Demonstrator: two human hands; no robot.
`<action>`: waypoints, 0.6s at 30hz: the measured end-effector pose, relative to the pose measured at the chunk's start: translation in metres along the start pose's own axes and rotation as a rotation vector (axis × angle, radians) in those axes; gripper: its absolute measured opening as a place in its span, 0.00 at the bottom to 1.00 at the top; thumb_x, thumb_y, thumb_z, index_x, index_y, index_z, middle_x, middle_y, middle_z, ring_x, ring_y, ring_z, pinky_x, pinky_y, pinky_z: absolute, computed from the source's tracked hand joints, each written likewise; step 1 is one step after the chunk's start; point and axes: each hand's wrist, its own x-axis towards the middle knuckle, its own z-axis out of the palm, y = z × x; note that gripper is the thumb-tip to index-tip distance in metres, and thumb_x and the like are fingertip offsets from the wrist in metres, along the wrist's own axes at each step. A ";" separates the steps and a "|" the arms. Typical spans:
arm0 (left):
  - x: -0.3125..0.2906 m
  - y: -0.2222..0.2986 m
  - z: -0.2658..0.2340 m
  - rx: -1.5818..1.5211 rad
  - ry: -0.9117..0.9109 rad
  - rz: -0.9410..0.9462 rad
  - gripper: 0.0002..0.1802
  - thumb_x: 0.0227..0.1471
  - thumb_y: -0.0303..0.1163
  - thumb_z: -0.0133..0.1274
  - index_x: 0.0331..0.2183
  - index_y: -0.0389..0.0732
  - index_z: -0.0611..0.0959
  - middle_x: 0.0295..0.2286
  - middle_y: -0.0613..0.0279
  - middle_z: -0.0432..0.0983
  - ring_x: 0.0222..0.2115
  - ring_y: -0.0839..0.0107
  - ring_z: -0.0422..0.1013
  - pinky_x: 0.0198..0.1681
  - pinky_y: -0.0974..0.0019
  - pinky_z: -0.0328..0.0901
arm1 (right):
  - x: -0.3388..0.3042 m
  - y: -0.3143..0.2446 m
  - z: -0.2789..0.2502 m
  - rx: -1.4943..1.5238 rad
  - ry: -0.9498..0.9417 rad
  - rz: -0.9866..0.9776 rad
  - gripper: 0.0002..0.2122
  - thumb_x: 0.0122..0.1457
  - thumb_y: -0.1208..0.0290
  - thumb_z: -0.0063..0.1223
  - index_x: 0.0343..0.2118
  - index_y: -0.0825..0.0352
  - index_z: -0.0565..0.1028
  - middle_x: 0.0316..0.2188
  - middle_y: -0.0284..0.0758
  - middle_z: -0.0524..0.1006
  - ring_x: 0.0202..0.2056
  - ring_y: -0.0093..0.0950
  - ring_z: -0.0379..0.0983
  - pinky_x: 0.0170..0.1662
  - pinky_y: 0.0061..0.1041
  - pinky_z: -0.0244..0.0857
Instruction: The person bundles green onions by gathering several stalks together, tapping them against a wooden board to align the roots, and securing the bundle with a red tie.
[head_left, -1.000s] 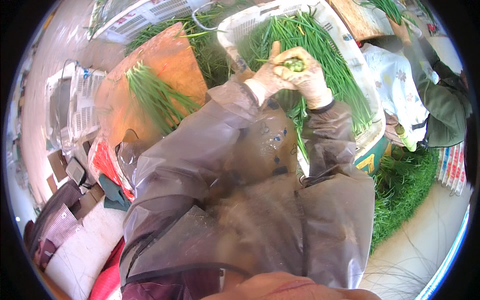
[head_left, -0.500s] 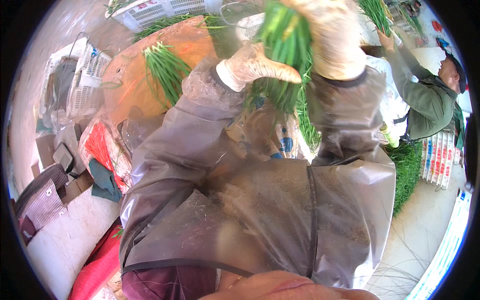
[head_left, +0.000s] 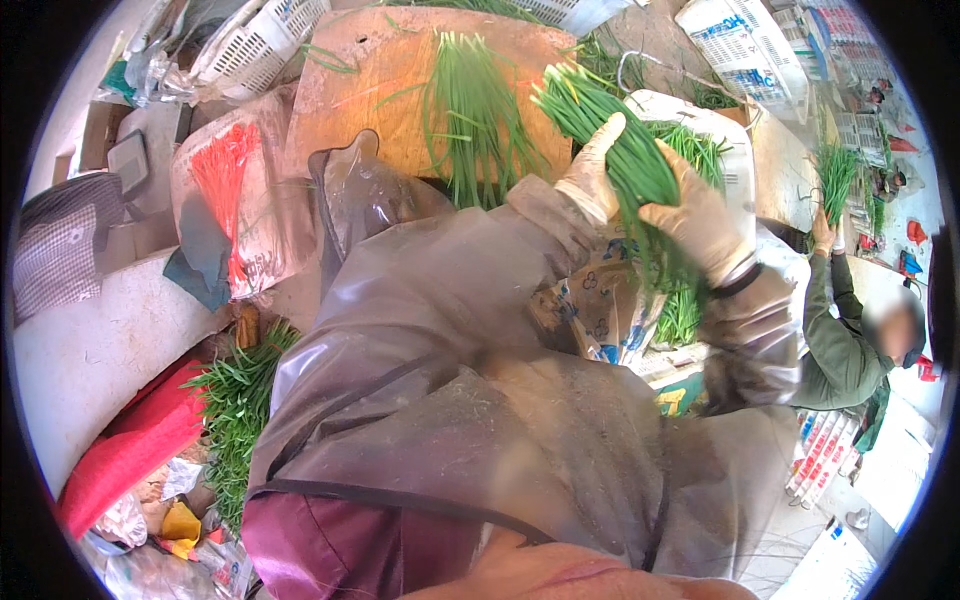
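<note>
A thick bunch of green garlic chives (head_left: 642, 178) is held aslant in front of me, its cut ends up and to the left, its leaves hanging toward my right sleeve. My left hand (head_left: 592, 178), in a soiled pale glove, is closed on its left side with the thumb pointing up. From the right, my right hand (head_left: 705, 222), gloved too and slightly blurred, closes its fingers round the bunch. A second bunch of chives (head_left: 472, 125) lies on an orange-brown board (head_left: 350, 95) beyond my left forearm. More chives (head_left: 690, 145) lie behind and below the held bunch.
Red ties (head_left: 222, 170) lie on a stool-like board at left. Loose greens (head_left: 245, 430) are heaped by my left side, next to red cloth (head_left: 140, 455). White crates (head_left: 260, 50) stand at the back. At right, a co-worker in a green sleeve (head_left: 840, 335) holds greens (head_left: 835, 180).
The view has swung, bringing the board toward the middle. Both hands still hold the chives, now lower in view and slanting with the cut ends showing.
</note>
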 end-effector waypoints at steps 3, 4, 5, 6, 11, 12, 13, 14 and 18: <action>0.004 -0.015 -0.014 -0.141 -0.041 -0.032 0.27 0.53 0.52 0.53 0.47 0.43 0.74 0.44 0.58 0.73 0.43 0.60 0.69 0.51 0.53 0.65 | 0.039 -0.010 -0.046 -0.237 -0.376 0.102 0.35 0.45 0.71 0.64 0.58 0.69 0.60 0.47 0.42 0.74 0.46 0.29 0.72 0.51 0.24 0.64; 0.005 -0.019 -0.018 -0.204 -0.090 -0.048 0.30 0.53 0.55 0.51 0.48 0.43 0.73 0.45 0.57 0.72 0.45 0.60 0.69 0.51 0.53 0.64 | 0.059 -0.017 -0.053 -0.208 -0.529 0.092 0.37 0.45 0.66 0.67 0.58 0.70 0.60 0.44 0.41 0.76 0.44 0.30 0.73 0.50 0.25 0.65; 0.006 -0.021 -0.020 -0.265 -0.142 -0.060 0.32 0.53 0.58 0.49 0.50 0.43 0.71 0.47 0.56 0.71 0.46 0.59 0.68 0.52 0.52 0.63 | 0.077 -0.025 -0.056 -0.382 -0.591 0.087 0.39 0.45 0.61 0.67 0.58 0.71 0.60 0.40 0.40 0.78 0.41 0.30 0.75 0.48 0.25 0.67; 0.007 -0.022 -0.021 -0.206 -0.163 -0.010 0.39 0.50 0.65 0.44 0.53 0.44 0.68 0.50 0.55 0.68 0.48 0.58 0.66 0.54 0.51 0.61 | 0.095 -0.033 -0.055 -0.455 -0.602 0.178 0.38 0.45 0.60 0.67 0.57 0.69 0.62 0.38 0.39 0.79 0.40 0.30 0.75 0.47 0.25 0.68; 0.005 -0.011 -0.018 -0.400 -0.105 -0.106 0.39 0.48 0.66 0.47 0.50 0.44 0.71 0.48 0.56 0.70 0.48 0.59 0.67 0.54 0.50 0.61 | 0.131 -0.061 -0.036 -0.866 -0.551 0.105 0.22 0.50 0.61 0.60 0.47 0.64 0.73 0.34 0.43 0.79 0.37 0.36 0.77 0.42 0.32 0.70; 0.002 -0.009 -0.016 -0.424 -0.128 -0.132 0.38 0.47 0.65 0.48 0.49 0.44 0.72 0.47 0.56 0.70 0.47 0.59 0.67 0.53 0.49 0.62 | 0.121 -0.062 -0.030 -0.895 -0.536 0.047 0.21 0.51 0.62 0.59 0.46 0.64 0.74 0.34 0.43 0.79 0.37 0.37 0.77 0.41 0.33 0.69; -0.002 -0.008 -0.015 -0.373 -0.176 -0.117 0.37 0.47 0.64 0.50 0.48 0.44 0.74 0.47 0.56 0.71 0.47 0.60 0.67 0.52 0.49 0.63 | 0.107 -0.062 -0.024 -0.947 -0.500 0.023 0.19 0.52 0.62 0.57 0.45 0.65 0.74 0.33 0.44 0.79 0.36 0.38 0.77 0.41 0.34 0.69; -0.008 -0.008 -0.013 -0.264 -0.097 -0.084 0.33 0.48 0.60 0.52 0.45 0.43 0.75 0.43 0.58 0.73 0.43 0.62 0.68 0.49 0.53 0.64 | 0.085 -0.060 -0.015 -0.877 -0.469 0.058 0.14 0.54 0.66 0.52 0.42 0.64 0.75 0.30 0.45 0.78 0.34 0.40 0.76 0.40 0.37 0.69; -0.044 -0.015 -0.008 0.073 0.003 -0.081 0.14 0.52 0.39 0.55 0.35 0.38 0.80 0.31 0.62 0.77 0.32 0.69 0.73 0.37 0.66 0.69 | -0.003 -0.050 0.029 -0.721 -0.100 0.054 0.13 0.57 0.70 0.45 0.45 0.65 0.70 0.38 0.46 0.76 0.33 0.41 0.76 0.37 0.37 0.71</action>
